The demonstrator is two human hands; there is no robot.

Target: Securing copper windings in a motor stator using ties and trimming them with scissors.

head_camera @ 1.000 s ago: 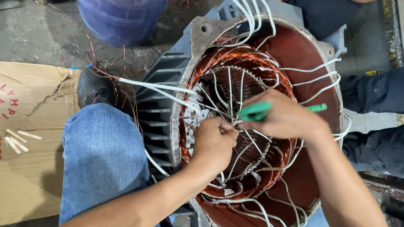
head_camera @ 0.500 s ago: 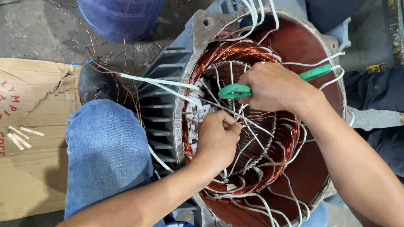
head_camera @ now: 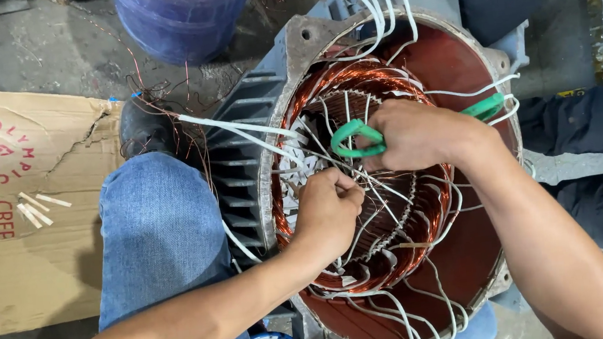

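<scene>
White sleeved wires [head_camera: 361,178] at the stator's ten o'clock are pinched by the left hand [head_camera: 329,211]; green-handled scissors [head_camera: 357,138] gripped by the right hand [head_camera: 409,137] might nick the copper winding [head_camera: 381,81].

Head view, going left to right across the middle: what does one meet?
Flattened cardboard sheet → knee in blue jeans → grey finned motor housing → left hand pinching white wires → right hand with green-handled tool → another person's dark trouser leg.
</scene>
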